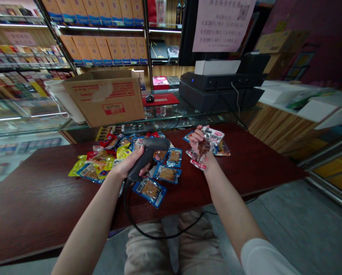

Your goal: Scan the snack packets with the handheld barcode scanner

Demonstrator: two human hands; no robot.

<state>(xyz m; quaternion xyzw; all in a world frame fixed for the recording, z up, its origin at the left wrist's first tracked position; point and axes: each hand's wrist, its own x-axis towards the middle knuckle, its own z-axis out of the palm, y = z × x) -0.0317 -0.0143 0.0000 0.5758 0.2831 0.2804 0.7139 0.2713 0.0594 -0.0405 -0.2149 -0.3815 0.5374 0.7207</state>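
My left hand (pixel 130 162) is closed round the grip of a dark grey barcode scanner (pixel 150 152), whose head points right over the table. Its black cable (pixel 159 233) loops down past my lap. My right hand (pixel 198 143) is closed on a clear snack packet (pixel 205 147) with red and white print, held just above the table. A heap of small snack packets (pixel 113 156), yellow, red and blue, lies under and left of the scanner. Blue-edged packets (pixel 150 190) lie nearest me.
The dark red wooden table (pixel 44 191) spans the view. Behind it runs a glass counter (pixel 173 114) with an open cardboard box (pixel 107 97), a red mouse pad with a mouse (pixel 149 98) and a black printer (pixel 219 88). Shelves of boxed goods (pixel 102 38) fill the back.
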